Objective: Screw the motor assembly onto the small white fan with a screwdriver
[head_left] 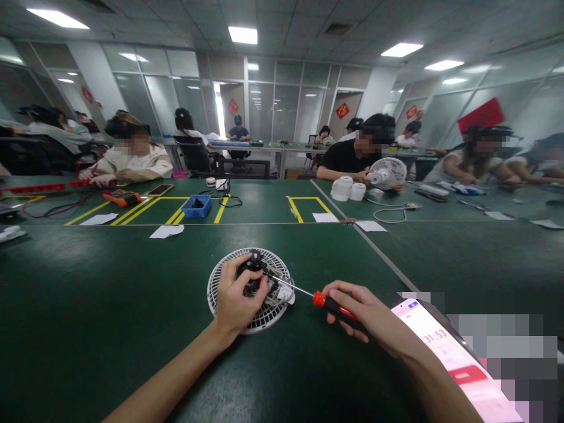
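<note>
Holding one screwdriver (pixel 325 302), probably one motor (pixel 255 264) on one grille (pixel 274 318).

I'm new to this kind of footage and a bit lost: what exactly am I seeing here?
No machine here: one camera on a person's head looks forward and down at their bare hands. The left hand holds a dark mechanism on a round white grille, which lies on a green table. The right hand holds a screwdriver pointed at the mechanism. Beside the right forearm is a lit phone; farther off are a blue tray and other people seated at work.
</note>
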### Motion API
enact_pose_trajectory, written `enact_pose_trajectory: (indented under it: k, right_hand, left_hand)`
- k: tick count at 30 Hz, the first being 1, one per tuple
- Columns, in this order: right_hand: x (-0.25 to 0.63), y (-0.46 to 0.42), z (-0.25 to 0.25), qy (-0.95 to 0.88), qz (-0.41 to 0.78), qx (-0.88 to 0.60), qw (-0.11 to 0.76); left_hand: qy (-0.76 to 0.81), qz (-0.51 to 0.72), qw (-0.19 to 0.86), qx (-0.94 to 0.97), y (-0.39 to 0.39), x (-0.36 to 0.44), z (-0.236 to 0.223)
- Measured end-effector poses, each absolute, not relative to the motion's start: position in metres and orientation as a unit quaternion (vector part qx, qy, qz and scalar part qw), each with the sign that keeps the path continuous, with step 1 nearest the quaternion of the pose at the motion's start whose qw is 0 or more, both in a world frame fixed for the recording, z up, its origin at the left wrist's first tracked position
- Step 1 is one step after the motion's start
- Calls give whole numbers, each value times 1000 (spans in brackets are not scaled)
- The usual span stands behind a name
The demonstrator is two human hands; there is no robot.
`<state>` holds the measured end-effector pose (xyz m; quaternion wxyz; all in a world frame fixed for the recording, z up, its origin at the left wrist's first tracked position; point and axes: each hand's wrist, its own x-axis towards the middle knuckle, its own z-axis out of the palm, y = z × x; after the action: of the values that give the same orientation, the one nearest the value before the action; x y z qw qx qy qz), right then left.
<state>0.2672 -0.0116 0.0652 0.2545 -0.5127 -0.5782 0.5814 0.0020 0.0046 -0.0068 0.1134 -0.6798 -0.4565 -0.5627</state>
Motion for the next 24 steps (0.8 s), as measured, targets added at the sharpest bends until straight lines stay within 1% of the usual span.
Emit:
enact_pose_trajectory:
  k: [24]
  right_hand:
    - [267, -12, 66, -581, 576, -518, 250]
  left_hand:
    - [-458, -561, 116, -679, 5, 2, -8]
